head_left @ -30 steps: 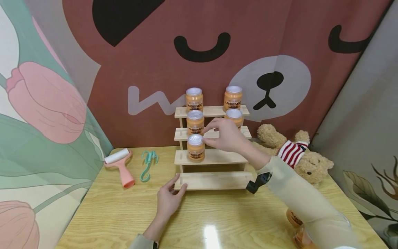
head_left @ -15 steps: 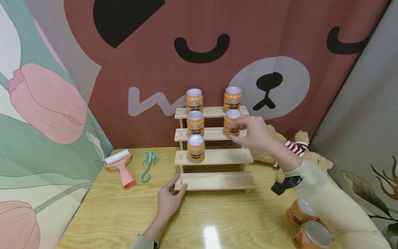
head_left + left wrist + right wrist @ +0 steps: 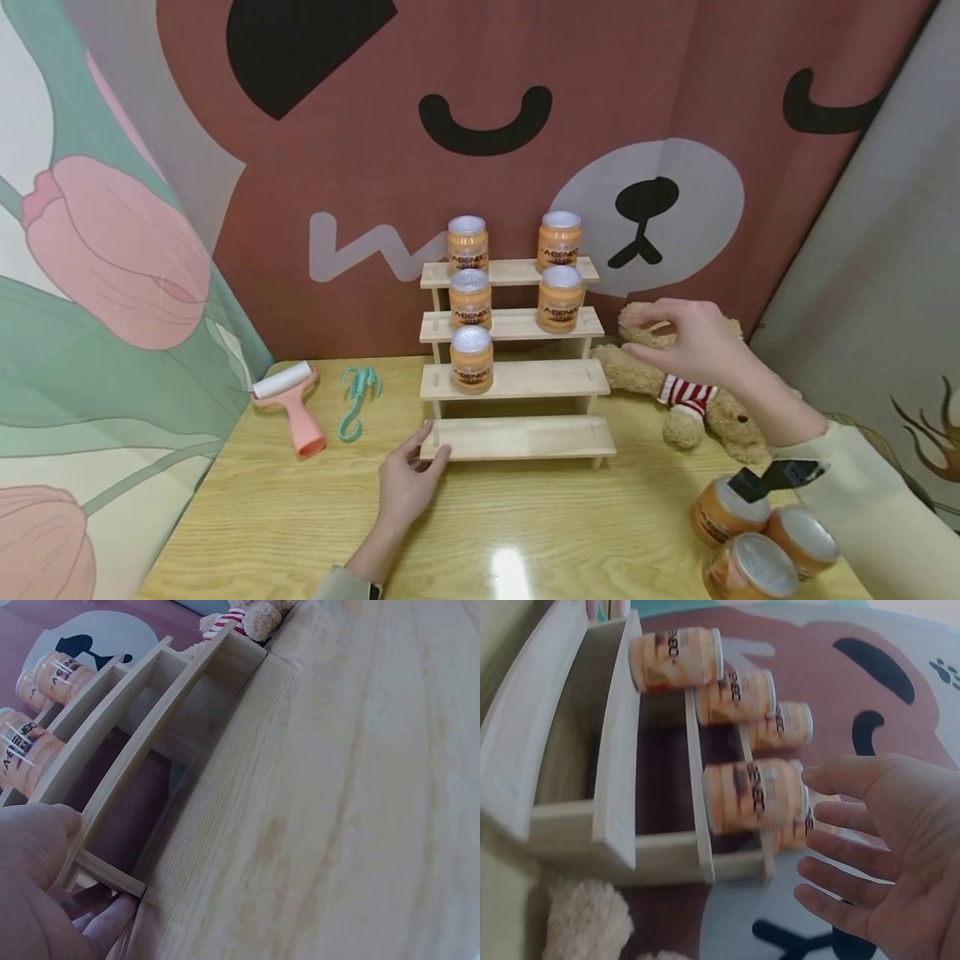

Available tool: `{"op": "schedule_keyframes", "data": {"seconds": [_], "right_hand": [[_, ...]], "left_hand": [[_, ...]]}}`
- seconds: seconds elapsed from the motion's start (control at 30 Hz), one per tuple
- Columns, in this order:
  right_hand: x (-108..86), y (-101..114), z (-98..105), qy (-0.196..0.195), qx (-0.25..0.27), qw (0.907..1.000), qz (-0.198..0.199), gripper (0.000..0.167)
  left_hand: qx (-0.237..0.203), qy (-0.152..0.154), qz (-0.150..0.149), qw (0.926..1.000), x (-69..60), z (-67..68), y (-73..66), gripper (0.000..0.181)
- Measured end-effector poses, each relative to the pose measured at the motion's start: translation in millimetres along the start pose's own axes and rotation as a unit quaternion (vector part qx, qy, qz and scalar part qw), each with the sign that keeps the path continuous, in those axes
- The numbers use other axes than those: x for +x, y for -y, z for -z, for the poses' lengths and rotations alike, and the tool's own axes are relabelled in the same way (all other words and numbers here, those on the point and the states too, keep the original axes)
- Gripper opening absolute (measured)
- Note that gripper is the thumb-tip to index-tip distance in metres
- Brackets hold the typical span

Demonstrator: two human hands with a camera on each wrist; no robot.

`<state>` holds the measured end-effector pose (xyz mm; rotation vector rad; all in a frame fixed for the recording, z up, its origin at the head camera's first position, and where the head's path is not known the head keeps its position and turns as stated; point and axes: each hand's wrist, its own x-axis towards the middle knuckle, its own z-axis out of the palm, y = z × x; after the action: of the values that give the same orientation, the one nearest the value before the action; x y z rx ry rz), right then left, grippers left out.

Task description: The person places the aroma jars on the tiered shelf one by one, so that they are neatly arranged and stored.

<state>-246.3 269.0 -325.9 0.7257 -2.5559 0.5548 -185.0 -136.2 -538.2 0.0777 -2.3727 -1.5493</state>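
Observation:
A wooden four-step display rack (image 3: 525,437) stands on the table. My left hand (image 3: 408,487) grips the left end of its lowest step, thumb on top and fingers round the end support in the left wrist view. Orange cans with silver lids stand upright: a pair on the top step, a pair on the second, and a left can (image 3: 472,362) on the third. My right hand (image 3: 697,342) is in the air right of the rack, fingers apart and holding nothing. Nearest to it on the rack is the second step's right can (image 3: 754,796), separated from the fingertips in the head view.
More orange cans (image 3: 750,567) are grouped at the table's right front, partly under the right forearm. A teddy bear (image 3: 641,371) lies right of the rack, partly hidden by the right hand. At left lie a pink lint roller (image 3: 300,417) and a teal hook (image 3: 356,404).
My right hand reached from the rack's middle to the second step's right can, touched it, then withdrew to the right without it. The left hand stays on the rack.

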Motion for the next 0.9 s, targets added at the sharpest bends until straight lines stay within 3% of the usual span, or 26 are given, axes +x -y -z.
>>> {"op": "schedule_keyframes", "data": {"seconds": [0.27,0.5,0.77,0.9], "right_hand": [[-39.7,-26.2,7.5,0.007,-0.034,0.9992,-0.020,0.029],[-80.8,-42.1,4.3,0.017,-0.026,0.9988,-0.038,0.032],[-121.8,-57.9,-1.4,0.044,0.002,0.9975,-0.055,0.036],[-135.9,-63.7,-3.2,0.079,0.033,0.9946,-0.059,0.036]], "left_hand": [[-0.001,-0.001,-0.002,1.0000,0.0,-0.1,1.0,0.050],[-0.005,0.003,0.000,1.0000,-0.7,-0.3,2.0,0.051],[-0.007,0.004,0.001,1.0000,0.6,-1.6,4.3,0.052],[-0.006,0.002,0.003,1.0000,0.8,-1.6,4.2,0.052]]}}
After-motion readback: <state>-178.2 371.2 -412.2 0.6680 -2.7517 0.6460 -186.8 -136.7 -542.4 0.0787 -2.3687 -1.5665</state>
